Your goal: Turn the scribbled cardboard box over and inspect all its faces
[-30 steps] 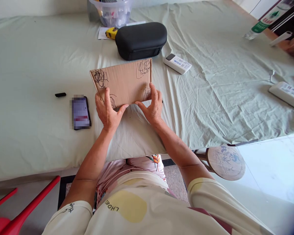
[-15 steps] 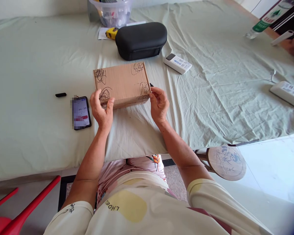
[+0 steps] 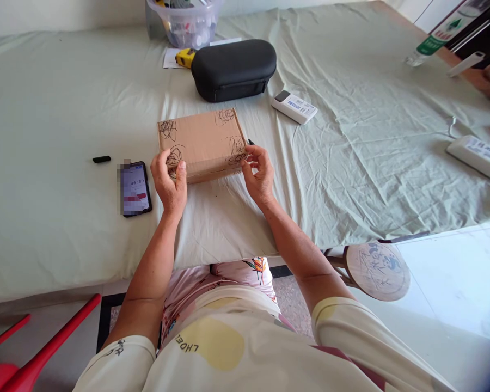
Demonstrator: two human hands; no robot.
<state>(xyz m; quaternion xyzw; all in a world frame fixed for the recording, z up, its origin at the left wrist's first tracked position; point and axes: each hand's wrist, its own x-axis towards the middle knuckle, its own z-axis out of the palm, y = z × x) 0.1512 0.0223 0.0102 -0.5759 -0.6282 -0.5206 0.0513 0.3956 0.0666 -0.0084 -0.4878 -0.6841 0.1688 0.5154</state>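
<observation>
A brown cardboard box [image 3: 202, 139] sits in front of me, with black scribbles at its corners. My left hand [image 3: 169, 179] grips its near left corner, the thumb on the front side and the fingers on top. At the near right corner, the bent fingers and thumb of my right hand [image 3: 259, 173] pinch the edge. A thin black tip [image 3: 250, 142], like the end of a pen, sticks out beyond the right fingers; the rest of it is hidden. Left of the box lie a phone [image 3: 135, 190] showing a timer and a small black cap-like piece [image 3: 102, 159].
Behind the box stand a black zipped case [image 3: 233, 69], a yellow tape measure [image 3: 185, 57] and a clear plastic basket [image 3: 190, 24]. White power banks [image 3: 294, 107] lie to the right, near a bottle [image 3: 430, 46]. A wrinkled green cloth [image 3: 57, 228] covers the table.
The box has shifted slightly, its right end moving left and more of its near side showing. My right hand has moved a little left with it; my left hand stays at its corner.
</observation>
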